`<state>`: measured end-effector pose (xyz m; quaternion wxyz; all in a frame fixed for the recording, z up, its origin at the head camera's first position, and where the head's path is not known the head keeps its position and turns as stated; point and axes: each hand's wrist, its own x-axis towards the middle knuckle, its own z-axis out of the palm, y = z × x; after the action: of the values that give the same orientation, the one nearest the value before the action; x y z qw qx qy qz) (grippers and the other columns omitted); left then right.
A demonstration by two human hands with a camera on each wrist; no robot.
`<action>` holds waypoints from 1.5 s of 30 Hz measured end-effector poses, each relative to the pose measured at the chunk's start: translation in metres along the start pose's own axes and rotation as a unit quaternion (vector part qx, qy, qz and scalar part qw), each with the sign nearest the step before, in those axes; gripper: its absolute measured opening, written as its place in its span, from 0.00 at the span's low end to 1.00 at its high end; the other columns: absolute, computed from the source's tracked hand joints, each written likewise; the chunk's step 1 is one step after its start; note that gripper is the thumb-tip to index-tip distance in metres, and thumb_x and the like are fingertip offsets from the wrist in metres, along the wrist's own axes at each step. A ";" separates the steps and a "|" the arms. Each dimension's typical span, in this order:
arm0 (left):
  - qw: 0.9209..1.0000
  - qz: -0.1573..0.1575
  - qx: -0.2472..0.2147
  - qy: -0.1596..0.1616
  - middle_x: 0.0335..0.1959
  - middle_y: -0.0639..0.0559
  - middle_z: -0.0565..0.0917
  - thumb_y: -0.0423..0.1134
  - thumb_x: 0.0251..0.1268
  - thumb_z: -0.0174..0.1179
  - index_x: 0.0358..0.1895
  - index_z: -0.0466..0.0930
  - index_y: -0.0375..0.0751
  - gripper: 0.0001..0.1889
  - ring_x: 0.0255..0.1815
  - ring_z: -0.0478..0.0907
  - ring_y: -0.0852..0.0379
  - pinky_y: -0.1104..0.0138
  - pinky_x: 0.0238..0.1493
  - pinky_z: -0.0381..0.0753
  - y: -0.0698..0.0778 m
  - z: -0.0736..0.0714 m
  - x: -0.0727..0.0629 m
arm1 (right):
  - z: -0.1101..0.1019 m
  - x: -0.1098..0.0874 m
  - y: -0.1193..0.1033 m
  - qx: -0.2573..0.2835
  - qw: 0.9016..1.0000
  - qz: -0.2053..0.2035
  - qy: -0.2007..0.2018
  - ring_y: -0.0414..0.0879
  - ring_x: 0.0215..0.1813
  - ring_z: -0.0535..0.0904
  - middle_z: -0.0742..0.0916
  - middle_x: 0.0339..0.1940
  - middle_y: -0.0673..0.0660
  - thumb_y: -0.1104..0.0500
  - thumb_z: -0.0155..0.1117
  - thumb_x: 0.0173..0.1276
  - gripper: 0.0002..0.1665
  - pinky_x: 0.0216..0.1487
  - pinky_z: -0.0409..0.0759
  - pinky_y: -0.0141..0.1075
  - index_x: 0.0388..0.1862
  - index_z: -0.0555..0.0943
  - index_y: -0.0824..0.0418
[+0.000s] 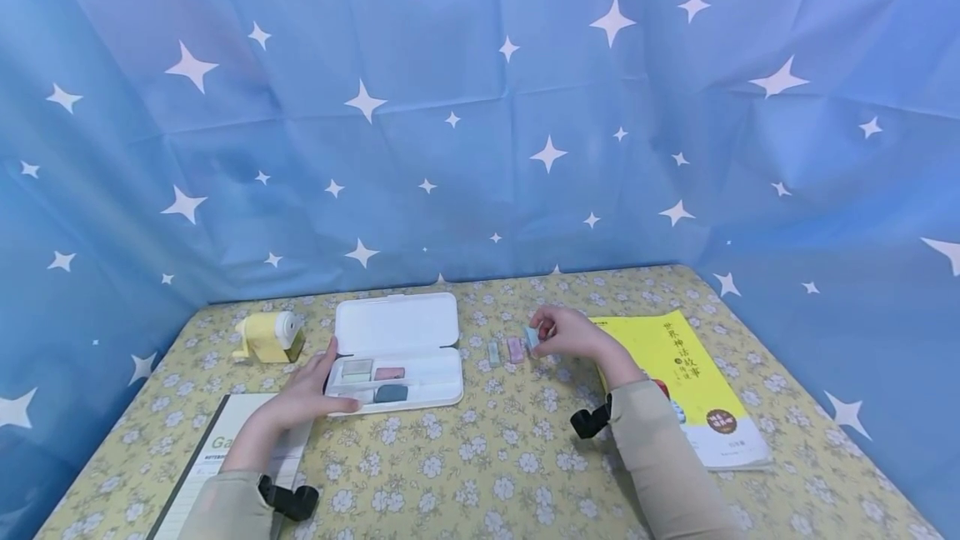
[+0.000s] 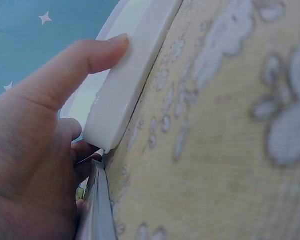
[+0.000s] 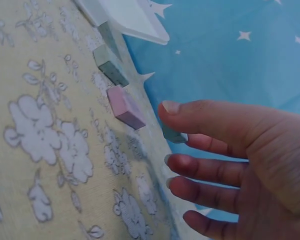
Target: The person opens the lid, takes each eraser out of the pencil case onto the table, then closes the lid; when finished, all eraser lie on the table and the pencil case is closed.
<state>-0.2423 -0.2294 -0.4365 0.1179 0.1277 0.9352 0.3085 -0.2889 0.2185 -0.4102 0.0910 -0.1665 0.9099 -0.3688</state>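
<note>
Across the flowered tablecloth [image 1: 408, 482], the white case [image 1: 438, 365], gripped by the left hand [image 1: 303, 390], lies left of the right hand [image 1: 573, 334], whose fingers pinch a blue block [image 1: 532, 338].

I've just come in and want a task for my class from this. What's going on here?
A person's left hand holds the left end of an open white pencil case, while the right hand pinches a blue eraser. A pink eraser and a green eraser lie on the floral tablecloth between the blue one and the case. Several more erasers sit inside the case, including a dark teal eraser.
</note>
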 end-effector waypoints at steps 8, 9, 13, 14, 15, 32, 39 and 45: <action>1.000 0.001 -0.003 0.004 0.75 0.26 0.44 0.59 0.51 0.70 0.77 0.31 0.36 0.64 0.72 0.38 0.23 0.29 0.62 0.44 0.000 0.000 0.000 | 0.004 0.003 0.007 -0.003 1.000 0.009 -0.008 0.47 0.33 0.73 0.79 0.32 0.55 0.63 0.73 0.58 0.19 0.34 0.74 0.40 0.47 0.77 0.63; 1.000 0.001 -0.003 0.005 0.75 0.26 0.44 0.59 0.51 0.70 0.77 0.31 0.36 0.64 0.72 0.38 0.22 0.29 0.62 0.44 0.000 0.000 0.000 | 0.005 0.003 0.008 -0.003 1.000 0.008 -0.009 0.47 0.33 0.73 0.79 0.32 0.55 0.63 0.73 0.58 0.20 0.34 0.74 0.40 0.48 0.77 0.64; 1.000 0.000 -0.004 0.003 0.75 0.26 0.44 0.59 0.51 0.70 0.77 0.31 0.36 0.64 0.72 0.37 0.22 0.28 0.62 0.42 0.001 0.001 0.000 | 0.006 0.003 0.011 -0.006 1.000 0.015 -0.005 0.47 0.33 0.73 0.80 0.32 0.54 0.62 0.73 0.58 0.21 0.34 0.73 0.40 0.49 0.77 0.64; 1.000 0.001 -0.003 0.004 0.75 0.26 0.44 0.59 0.51 0.69 0.77 0.31 0.36 0.64 0.72 0.37 0.22 0.28 0.62 0.43 0.001 0.001 0.000 | 0.006 0.003 0.011 -0.008 1.000 0.015 -0.004 0.47 0.33 0.73 0.80 0.32 0.54 0.62 0.73 0.59 0.21 0.34 0.73 0.40 0.50 0.77 0.64; 1.000 0.002 -0.002 0.004 0.75 0.26 0.44 0.59 0.51 0.69 0.77 0.31 0.36 0.64 0.72 0.37 0.22 0.28 0.62 0.43 0.001 0.001 0.000 | 0.006 0.003 0.011 -0.010 1.000 0.014 -0.003 0.47 0.33 0.73 0.80 0.32 0.54 0.62 0.73 0.58 0.22 0.34 0.73 0.40 0.50 0.77 0.65; 1.000 0.003 -0.001 0.007 0.74 0.26 0.45 0.59 0.50 0.70 0.77 0.32 0.35 0.64 0.72 0.38 0.23 0.29 0.63 0.42 -0.001 0.001 0.000 | 0.011 0.003 0.013 -0.024 1.000 0.018 0.001 0.46 0.29 0.68 0.76 0.27 0.54 0.63 0.74 0.56 0.21 0.31 0.67 0.39 0.47 0.78 0.64; 1.000 0.008 -0.002 0.010 0.74 0.26 0.46 0.58 0.50 0.70 0.77 0.33 0.34 0.64 0.72 0.38 0.24 0.29 0.63 0.43 0.000 0.001 -0.001 | 0.012 0.005 0.014 -0.025 0.999 0.028 0.002 0.45 0.26 0.65 0.74 0.25 0.54 0.62 0.75 0.56 0.20 0.30 0.65 0.39 0.46 0.77 0.62; 1.000 0.003 -0.003 0.010 0.75 0.27 0.46 0.58 0.50 0.70 0.77 0.33 0.35 0.64 0.72 0.38 0.24 0.30 0.63 0.42 0.000 0.002 0.000 | 0.013 0.005 0.015 -0.019 0.999 0.030 0.005 0.45 0.25 0.64 0.73 0.24 0.54 0.62 0.75 0.56 0.20 0.29 0.64 0.39 0.46 0.77 0.62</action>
<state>-0.2414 -0.2284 -0.4376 0.1078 0.1267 0.9350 0.3131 -0.2929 0.2184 -0.4300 0.0942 -0.1390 0.9217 -0.3496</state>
